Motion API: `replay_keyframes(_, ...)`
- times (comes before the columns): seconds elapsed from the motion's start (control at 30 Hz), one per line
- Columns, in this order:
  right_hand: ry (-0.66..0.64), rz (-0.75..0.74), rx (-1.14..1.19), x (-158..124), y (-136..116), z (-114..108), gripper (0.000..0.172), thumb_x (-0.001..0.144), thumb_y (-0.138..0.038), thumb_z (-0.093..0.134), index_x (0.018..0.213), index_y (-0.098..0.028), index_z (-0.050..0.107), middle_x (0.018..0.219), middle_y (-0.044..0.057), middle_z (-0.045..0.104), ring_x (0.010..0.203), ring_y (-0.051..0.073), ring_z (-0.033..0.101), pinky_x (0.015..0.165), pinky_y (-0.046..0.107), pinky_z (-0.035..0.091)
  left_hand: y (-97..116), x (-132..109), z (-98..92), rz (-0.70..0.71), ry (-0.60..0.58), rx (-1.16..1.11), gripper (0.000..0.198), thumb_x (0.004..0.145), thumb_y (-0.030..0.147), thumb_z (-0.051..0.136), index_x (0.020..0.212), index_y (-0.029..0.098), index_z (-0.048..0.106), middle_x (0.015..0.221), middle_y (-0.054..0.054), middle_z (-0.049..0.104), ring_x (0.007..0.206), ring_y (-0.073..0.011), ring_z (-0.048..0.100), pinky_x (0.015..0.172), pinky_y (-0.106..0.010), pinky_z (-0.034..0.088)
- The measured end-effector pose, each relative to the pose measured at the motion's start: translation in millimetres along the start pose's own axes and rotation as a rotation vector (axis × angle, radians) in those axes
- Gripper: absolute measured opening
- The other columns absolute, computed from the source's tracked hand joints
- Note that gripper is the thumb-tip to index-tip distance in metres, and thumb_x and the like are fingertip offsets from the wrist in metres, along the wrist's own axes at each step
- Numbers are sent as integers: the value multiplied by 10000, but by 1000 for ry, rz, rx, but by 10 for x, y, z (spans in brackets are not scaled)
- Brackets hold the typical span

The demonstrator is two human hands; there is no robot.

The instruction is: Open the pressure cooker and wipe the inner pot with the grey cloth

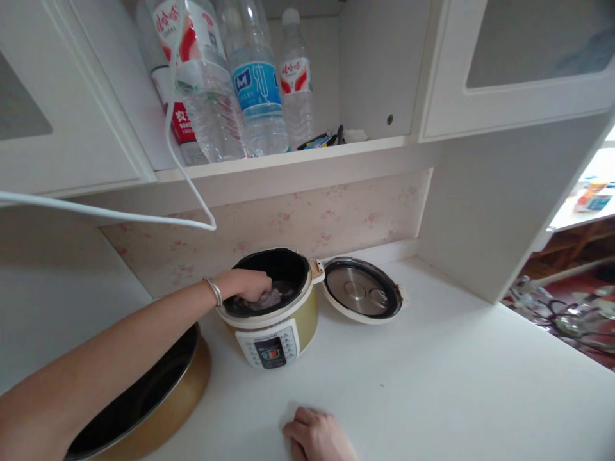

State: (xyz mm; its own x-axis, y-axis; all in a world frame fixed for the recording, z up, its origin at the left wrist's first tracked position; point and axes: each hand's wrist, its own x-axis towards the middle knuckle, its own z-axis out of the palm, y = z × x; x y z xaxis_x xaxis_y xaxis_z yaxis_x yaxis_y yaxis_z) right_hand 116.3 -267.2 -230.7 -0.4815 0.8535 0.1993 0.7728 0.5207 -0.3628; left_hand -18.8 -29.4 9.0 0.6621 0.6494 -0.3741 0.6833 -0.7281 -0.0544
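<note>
My left hand (pixel 250 285) reaches down into the open gold rice cooker (pixel 276 336); its fingers curl on a pale cloth-like wad (pixel 271 297) against the dark inner pot. A bracelet (pixel 214 291) sits on that wrist. The cooker's lid (pixel 361 290) hangs open to the right, its metal inner plate facing up. My right hand (pixel 318 434) rests on the white counter (pixel 432 384) in front of the cooker, fingers curled under, nothing visible in it.
A gold pan with a dark inside (pixel 158 397) stands left of the cooker under my forearm. Plastic water bottles (pixel 257 83) fill the shelf above. A white hanger (pixel 187 186) dangles at upper left. White cabinets flank the shelf; a cluttered area lies at right.
</note>
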Motion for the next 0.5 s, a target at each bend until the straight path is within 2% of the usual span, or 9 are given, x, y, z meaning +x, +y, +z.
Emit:
replay_keyframes(0.1, 7, -6, -13, 7, 17, 39, 126, 712, -172, 564, 799, -260, 592, 788, -44, 646, 692, 129, 627, 544, 199, 385, -80, 72, 105, -69, 141, 206, 232, 533, -47, 609, 419, 151, 566, 571, -126, 648, 605, -264, 619, 620, -347, 416)
replay_keyframes(0.2, 12, -6, -17, 27, 36, 85, 99, 708, -186, 577, 775, -258, 591, 776, -49, 645, 672, 126, 626, 527, 201, 376, -139, 199, 156, -97, 252, 247, 265, 609, -55, 586, 427, 138, 587, 645, -176, 671, 764, -312, 645, 774, -416, 409)
replay_keyframes(0.37, 1, 7, -19, 68, 65, 116, 75, 705, -190, 575, 743, -253, 590, 752, -54, 646, 645, 120, 625, 507, 205, 356, -75, 460, 85, 156, 467, 422, 270, 681, -22, 539, 684, 166, 733, 933, -186, 699, 1053, -318, 560, 944, -454, 307)
replay_keyframes(0.5, -9, 16, 4, 64, 61, 79, 90, 714, -190, 557, 752, -259, 601, 757, -53, 652, 637, 117, 623, 505, 206, 348, 69, 577, -5, 282, 538, 509, 308, 729, 3, 509, 794, 181, 752, 1014, -174, 683, 1090, -308, 538, 939, -442, 300)
